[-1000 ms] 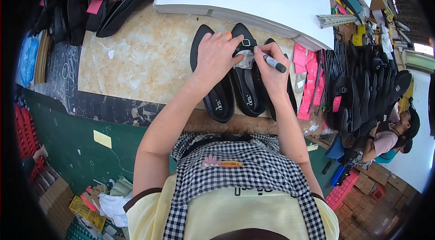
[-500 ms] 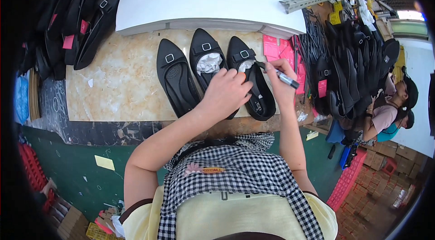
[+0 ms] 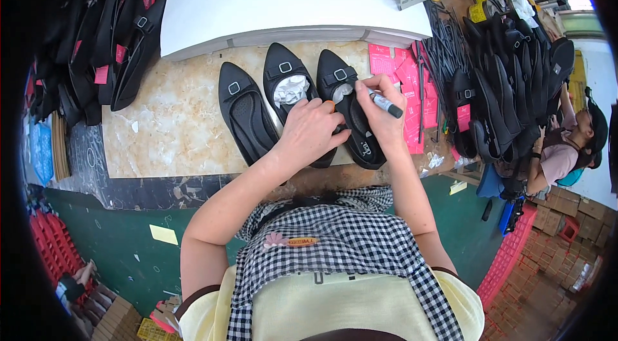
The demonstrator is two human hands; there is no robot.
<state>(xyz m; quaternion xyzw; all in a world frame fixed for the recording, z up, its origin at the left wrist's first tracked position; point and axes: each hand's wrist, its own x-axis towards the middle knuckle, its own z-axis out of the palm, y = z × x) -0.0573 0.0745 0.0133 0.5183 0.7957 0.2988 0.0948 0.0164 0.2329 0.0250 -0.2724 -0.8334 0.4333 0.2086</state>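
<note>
- Near the centre of the frame, the right hand [image 3: 381, 114] pinched a slim grey marker pen [image 3: 381, 101] between thumb and fingers, its dark end pointing to the lower right; the fingers hid its tip.
- That hand lay over the outer edge of the rightmost black pointed shoe [image 3: 329, 63], which had a bow and a square silver buckle on its upper.
- The left hand [image 3: 310, 127], its fingers bent, lay over the heel half of the middle black pointed shoe [image 3: 279, 56], with its thumb and fingertips by the inner edge of the rightmost one; whether it gripped either shoe could not be told.
- Crumpled white paper [image 3: 291, 90] filled the middle shoe's opening, and a smaller wad of white paper [image 3: 343, 92] showed in the rightmost.
- The leftmost black pointed shoe [image 3: 233, 77] lay just beside them, toe toward the top of the frame like the others, on a beige marbled board [image 3: 161, 141].
- A large white stack [image 3: 290, 0] filled the upper centre.
- Bright pink printed cards [image 3: 408, 80] lay right of the shoes.
- More black shoes [image 3: 132, 51] with pink tags crowded the upper left; another black row [image 3: 505, 96] stood at the right.
</note>
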